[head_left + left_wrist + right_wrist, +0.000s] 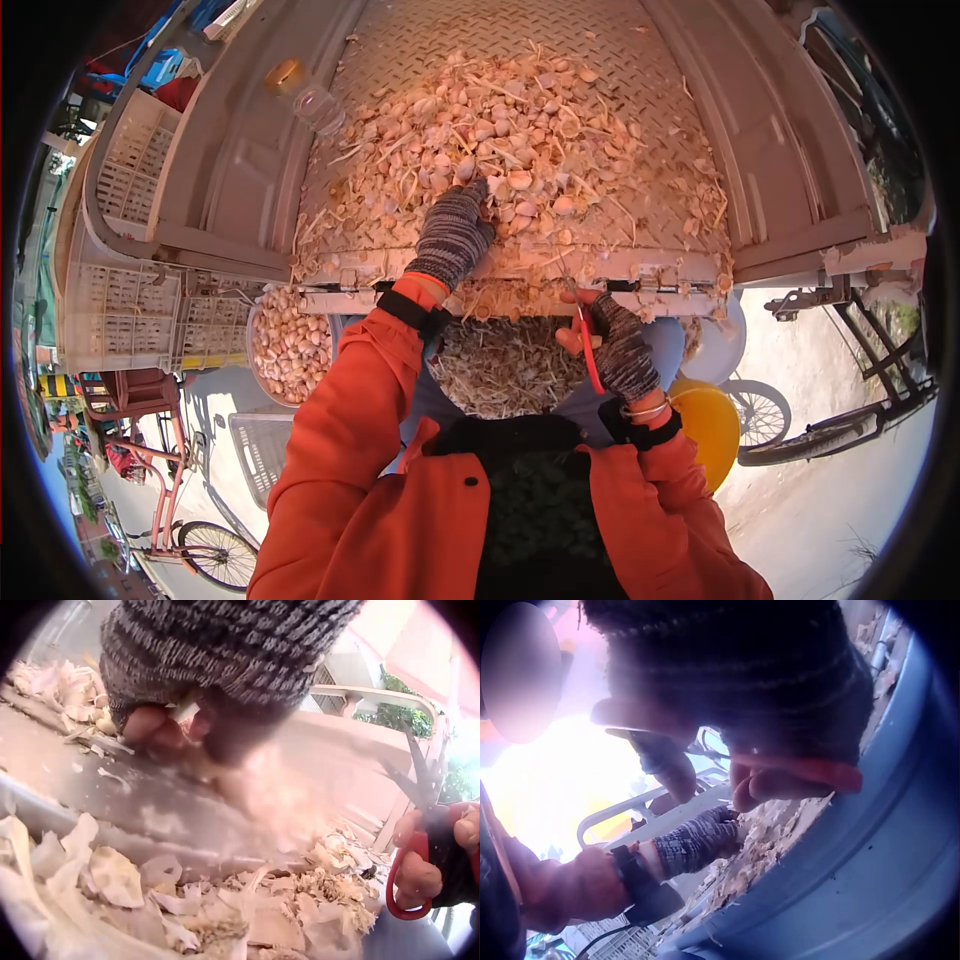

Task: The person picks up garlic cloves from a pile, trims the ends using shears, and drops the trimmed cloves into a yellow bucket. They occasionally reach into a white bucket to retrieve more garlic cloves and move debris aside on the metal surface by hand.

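My left hand [455, 235], in a grey knit fingerless glove, is at the near edge of a pile of garlic [515, 150] on the metal truck bed. Its fingers are curled, and a pale garlic piece [184, 712] shows between them in the left wrist view; the blur hides its shape. Farther right, at the bed's edge, my right hand [622, 350] wears the same kind of glove and holds scissors with red handles [590, 355]. Their blades [421, 769] stand apart in the left wrist view. Dry skins [277, 915] litter the bed's lip.
Below the edge, a container between the knees holds trimmings [510, 365]. A tub of garlic cloves [290, 345] stands left, near plastic crates [125, 310]. On the right are a yellow bucket [708, 430] and a bicycle [850, 410]. A clear jar [318, 108] lies by the bed's left wall.
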A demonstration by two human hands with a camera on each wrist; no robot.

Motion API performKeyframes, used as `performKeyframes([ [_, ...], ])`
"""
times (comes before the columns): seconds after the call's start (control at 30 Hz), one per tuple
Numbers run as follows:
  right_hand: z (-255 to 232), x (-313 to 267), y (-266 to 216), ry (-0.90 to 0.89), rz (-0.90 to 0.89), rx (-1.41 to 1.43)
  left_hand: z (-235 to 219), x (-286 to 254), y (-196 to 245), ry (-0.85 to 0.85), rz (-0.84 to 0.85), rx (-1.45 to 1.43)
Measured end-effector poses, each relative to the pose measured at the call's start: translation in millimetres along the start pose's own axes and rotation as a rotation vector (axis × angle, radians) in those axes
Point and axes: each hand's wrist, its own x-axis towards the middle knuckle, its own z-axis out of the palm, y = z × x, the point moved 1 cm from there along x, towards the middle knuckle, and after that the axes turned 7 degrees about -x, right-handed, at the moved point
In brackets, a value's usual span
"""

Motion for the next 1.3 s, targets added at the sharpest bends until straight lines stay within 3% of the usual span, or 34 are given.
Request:
performKeyframes([
  [0.03, -0.6, 0.0, -1.9, -0.011, 0.006, -0.034, -7.2, 1.7, 6.2, -0.116, -0.094, -0.017],
  [0.07, -1.7, 0.0, -1.6, -0.010, 0.000, -0.034, -10.9, 3.6, 4.4, -0.110, -0.092, -0.015],
  [0.13, -4.0, -2.2, -0.3, -0.003, -0.005, -0.103, -11.7, 2.9, -10.9, -0.245, -0.337, -0.319],
  [0.17, -4.3, -3.6, -2.8, -0.005, -0.011, -0.101, -10.3, -3.1, -15.3, -0.239, -0.337, -0.316],
  [0.23, -4.2, -2.5, -12.7, -0.003, 0.011, -0.079, -12.2, -19.6, -19.8, 0.041, -0.607, -1.456],
  [0.27, -1.4, -2.5, -16.6, -0.007, 0.001, -0.078, -10.5, -28.5, -17.9, 0.051, -0.600, -1.453],
  [0.33, 5.7, -6.4, -25.2, 0.140, -0.222, -0.384, -13.9, -51.3, 14.4, 0.111, -0.885, -2.331],
  [0.37, 8.5, -8.0, -27.6, 0.150, -0.320, -0.406, -17.5, -63.4, 27.6, 0.097, -0.888, -2.328],
  [0.43, 14.7, -17.1, -36.0, 0.143, -0.309, -0.399, -24.3, -77.3, 54.0, -0.032, -0.562, -2.300],
  [0.47, 16.8, -20.7, -39.4, 0.118, -0.307, -0.392, -27.5, -81.1, 64.4, -0.050, -0.558, -2.306],
  [0.53, 17.0, -30.6, -36.5, 0.140, -0.329, -0.446, -29.8, -94.5, 78.3, -0.041, -0.730, -2.295],
  [0.67, 17.0, -42.4, -26.0, 0.188, -0.288, -0.304, -3.8, -110.8, 74.7, -0.056, -0.751, -2.410],
  [0.73, 13.4, -48.6, -29.2, 0.185, -0.305, -0.548, -7.7, -114.8, 84.9, -0.059, -0.785, -2.424],
  [0.8, 10.7, -52.3, -35.2, 0.208, -0.339, -0.587, -14.5, -116.4, 97.5, -0.054, -0.822, -2.439],
  [0.87, 9.9, -55.9, -33.2, 0.222, -0.364, -0.621, -23.1, -120.6, 110.5, 0.039, -1.000, -2.365],
  [0.9, 8.7, -55.5, -29.3, 0.252, -0.421, -0.643, -17.9, -123.2, 107.9, 0.037, -1.001, -2.364],
  [0.97, 5.1, -55.6, -25.8, 0.287, -0.468, -0.663, -4.6, -129.9, 101.4, -0.112, -0.788, -2.436],
  [1.07, -3.6, -54.3, -26.0, 0.264, -0.510, -0.688, -23.2, -134.0, 114.2, -0.187, -0.709, -2.334],
  [1.17, -8.3, -56.6, -23.0, 0.025, -0.246, -0.438, -18.5, -133.7, 104.6, -0.271, -0.628, -2.116],
  [1.3, -7.2, -56.3, -17.8, -0.027, -0.227, -0.264, -9.9, -133.8, 99.5, -0.248, -0.592, -2.052],
])
